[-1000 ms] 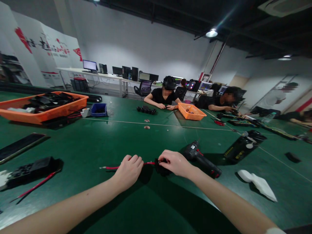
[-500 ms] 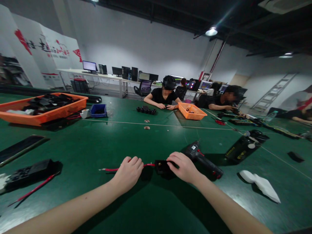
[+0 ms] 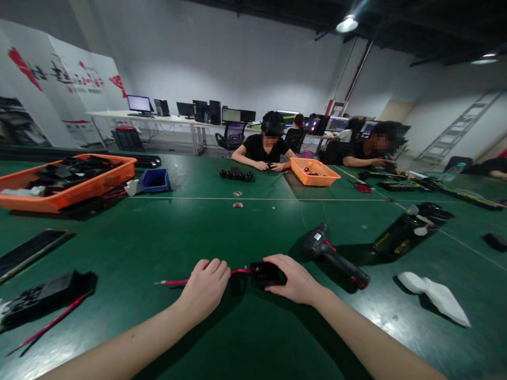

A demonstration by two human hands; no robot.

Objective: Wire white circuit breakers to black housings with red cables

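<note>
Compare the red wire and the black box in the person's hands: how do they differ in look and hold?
Colour: the wire is red, the box black.
Shape: the wire is long and thin, the box short and blocky.
Hold: the wire runs through the closed left hand, while the right hand grips the box by its right end.
Shared: both are held, and they meet at the box's left end.

One camera sits on the person's head. It looks forward and down across the green table (image 3: 190, 227). The left hand (image 3: 206, 286) and right hand (image 3: 295, 278) are close to it, low in the middle. It sees very wide, far enough to catch the back wall (image 3: 222, 63) and a ceiling lamp (image 3: 347, 24) up top.
</note>
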